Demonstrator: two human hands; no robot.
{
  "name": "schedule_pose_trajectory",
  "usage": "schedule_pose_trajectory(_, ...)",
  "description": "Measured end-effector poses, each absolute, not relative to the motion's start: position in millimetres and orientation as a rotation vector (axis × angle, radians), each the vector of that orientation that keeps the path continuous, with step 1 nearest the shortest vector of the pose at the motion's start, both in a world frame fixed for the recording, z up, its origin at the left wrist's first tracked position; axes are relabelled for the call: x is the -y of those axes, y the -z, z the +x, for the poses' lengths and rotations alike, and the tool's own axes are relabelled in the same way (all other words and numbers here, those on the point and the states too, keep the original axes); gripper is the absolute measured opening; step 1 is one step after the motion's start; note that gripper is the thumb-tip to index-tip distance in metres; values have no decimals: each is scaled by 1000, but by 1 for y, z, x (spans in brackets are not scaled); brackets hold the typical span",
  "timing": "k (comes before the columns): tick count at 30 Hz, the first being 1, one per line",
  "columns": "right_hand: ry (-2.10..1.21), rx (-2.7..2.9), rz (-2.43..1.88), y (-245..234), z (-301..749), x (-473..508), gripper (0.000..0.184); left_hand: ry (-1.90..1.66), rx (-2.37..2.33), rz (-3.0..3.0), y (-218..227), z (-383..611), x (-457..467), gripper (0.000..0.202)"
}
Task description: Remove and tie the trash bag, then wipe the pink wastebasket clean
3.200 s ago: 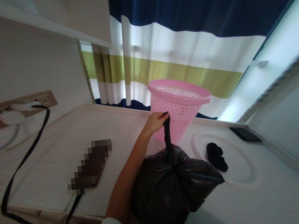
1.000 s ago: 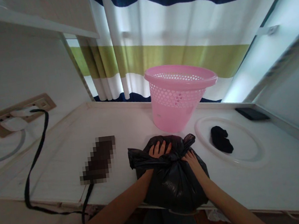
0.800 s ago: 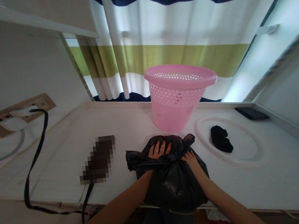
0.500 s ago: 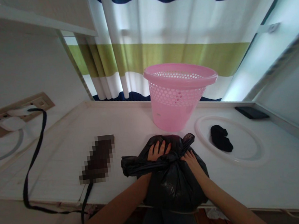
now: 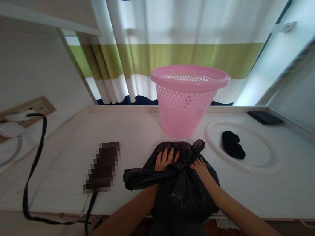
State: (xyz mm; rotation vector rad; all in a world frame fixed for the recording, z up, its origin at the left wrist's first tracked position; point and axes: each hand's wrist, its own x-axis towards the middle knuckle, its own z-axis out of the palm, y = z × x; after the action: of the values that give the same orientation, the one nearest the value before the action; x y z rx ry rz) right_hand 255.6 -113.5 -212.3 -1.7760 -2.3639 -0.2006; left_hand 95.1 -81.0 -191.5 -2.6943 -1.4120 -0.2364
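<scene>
A tied black plastic bag (image 5: 184,202) rests at the front edge of the white desk, knotted on top, with one twisted end sticking out to the left and a shorter one up to the right. My left hand (image 5: 166,159) lies on the bag's far left side, fingers spread, its wrist partly behind the twisted end. On the right of the knot, my right hand (image 5: 200,167) rests with fingers laid out along the plastic; its thumb is hidden. Just beyond the bag stands a pink plastic wastebasket (image 5: 184,118), upright, with a perforated upper wall.
Right of the bag, a pale ring (image 5: 247,171) lies flat around a crumpled black item (image 5: 232,145). A dark flat object (image 5: 265,117) sits in the far right corner. On the left are a pixelated dark object (image 5: 102,169), a black cord (image 5: 25,186) and a wall socket (image 5: 41,106).
The bag's twisted left end has swung slightly outward to the left. Both hands stay in place on the bag, and the view has shifted a little.
</scene>
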Motion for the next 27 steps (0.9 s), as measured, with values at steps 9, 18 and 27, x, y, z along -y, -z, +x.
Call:
schedule_pose_trajectory(9, 168, 2343, -1771, 215, 257, 112, 35, 270, 1396, -2660, 191, 95, 83, 45)
schedule_pose_trajectory(18, 180, 2312, -1801, 214, 253, 108, 33, 312, 1285, -2522, 214, 91, 67, 44)
schedule_pose_trajectory(27, 10, 2176, -1757, 175, 265, 114, 37, 339, 1087, -2519, 176, 89, 44, 42)
